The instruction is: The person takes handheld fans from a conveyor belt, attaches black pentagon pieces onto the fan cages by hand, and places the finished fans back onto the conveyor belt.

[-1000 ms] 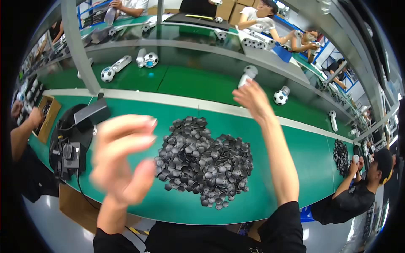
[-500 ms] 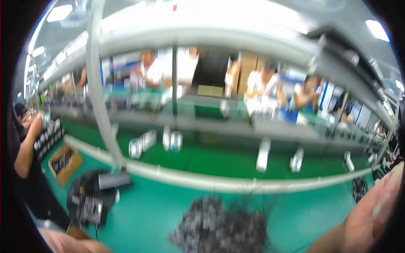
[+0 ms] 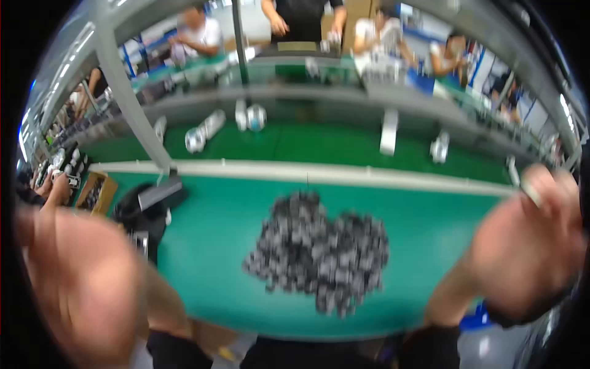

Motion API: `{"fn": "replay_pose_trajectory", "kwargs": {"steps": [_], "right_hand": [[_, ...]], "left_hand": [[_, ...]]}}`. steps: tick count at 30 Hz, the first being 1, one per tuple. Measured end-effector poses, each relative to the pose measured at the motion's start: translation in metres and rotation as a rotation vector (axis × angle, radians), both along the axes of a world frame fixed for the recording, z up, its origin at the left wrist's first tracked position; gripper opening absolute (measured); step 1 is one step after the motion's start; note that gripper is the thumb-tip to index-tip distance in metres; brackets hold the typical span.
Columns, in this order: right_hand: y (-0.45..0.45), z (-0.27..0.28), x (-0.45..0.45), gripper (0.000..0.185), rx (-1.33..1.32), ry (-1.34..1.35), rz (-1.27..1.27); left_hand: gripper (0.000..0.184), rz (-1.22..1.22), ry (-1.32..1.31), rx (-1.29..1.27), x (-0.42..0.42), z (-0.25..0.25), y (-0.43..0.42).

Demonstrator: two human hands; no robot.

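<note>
left hand and right hand blur, grips impossible to tell; a careless low sweep could scatter the black pieces

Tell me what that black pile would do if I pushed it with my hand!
The black pile would probably spread apart rather than slide as one lump, since it looks like many small loose pieces. The pieces might skid fairly easily, because the green tabletop looks smooth and flat.
</note>
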State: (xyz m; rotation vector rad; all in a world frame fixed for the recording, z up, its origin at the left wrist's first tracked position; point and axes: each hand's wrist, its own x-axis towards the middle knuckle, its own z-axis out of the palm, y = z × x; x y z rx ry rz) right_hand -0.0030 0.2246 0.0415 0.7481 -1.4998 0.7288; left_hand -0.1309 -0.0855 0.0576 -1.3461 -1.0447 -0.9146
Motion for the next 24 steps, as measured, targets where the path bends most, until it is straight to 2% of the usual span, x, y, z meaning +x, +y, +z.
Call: {"fn": "replay_pose_trajectory", "kwargs": {"steps": [2,3,4,5,6,7,8,9,10,11,13,14,17,18,21,22,23,24], "right_hand": [[-0.001,-0.006,0.020,0.037,-0.044,-0.038,-0.040],[0.012,-0.018,0.002,0.023,0.042,-0.148,-0.025],[0.011,-0.026,-0.004,0.016,-0.044,-0.451,-0.035],[0.017,-0.043,-0.015,0.015,-0.057,-0.711,-0.045],[0.023,-0.063,-0.028,0.017,0.033,-0.845,-0.096],[0.028,-0.080,-0.041,0.022,0.128,-0.976,-0.147],[0.030,-0.096,-0.047,0.029,0.304,-1.070,-0.183],[0.029,-0.108,-0.049,0.036,0.484,-1.159,-0.217],[0.017,-0.116,-0.048,0.041,0.539,-1.267,-0.222],[0.011,-0.123,-0.056,0.046,0.591,-1.368,-0.229],[0.003,-0.138,-0.059,0.044,0.562,-1.305,-0.143],[0.004,-0.142,-0.063,0.042,0.535,-1.242,-0.063],[0.009,-0.144,-0.072,0.042,0.452,-1.260,-0.074],[0.010,-0.145,-0.074,0.042,0.411,-1.263,-0.072],[0.024,-0.142,-0.082,0.042,0.371,-1.220,-0.114],[0.028,-0.139,-0.084,0.043,0.355,-1.193,-0.134],[0.029,-0.135,-0.085,0.043,0.350,-1.186,-0.126],[0.029,-0.128,-0.085,0.044,0.288,-0.930,-0.283]], "left_hand": [[0.028,-0.032,-0.041,-0.046,0.003,0.000,0.010],[0.028,-0.047,-0.004,-0.025,-0.003,0.016,0.021],[0.020,0.035,-0.159,0.153,-0.019,-0.007,0.051],[0.020,0.115,-0.174,0.097,-0.042,-0.018,0.067],[0.017,0.271,-0.368,-0.062,-0.064,-0.035,0.073],[0.014,0.277,-0.571,-0.170,-0.087,-0.052,0.088],[0.027,0.310,-0.763,-0.354,-0.117,-0.074,0.097],[0.036,0.428,-0.696,-0.447,-0.153,-0.102,0.105],[0.047,0.545,-0.624,-0.541,-0.182,-0.127,0.115],[0.047,0.543,-0.613,-0.538,-0.215,-0.154,0.130],[0.063,0.831,-0.754,-0.599,-0.249,-0.188,0.146],[0.063,0.825,-0.752,-0.602,-0.262,-0.197,0.151],[0.066,0.962,-0.736,-0.589,-0.283,-0.213,0.169],[0.066,0.960,-0.737,-0.598,-0.283,-0.213,0.174],[0.060,0.732,-0.944,-0.436,-0.266,-0.195,0.184],[0.060,0.740,-0.940,-0.441,-0.255,-0.187,0.182],[0.059,0.423,-1.077,-0.464,-0.233,-0.170,0.180],[0.059,0.102,-1.197,-0.479,-0.206,-0.151,0.176]]}}
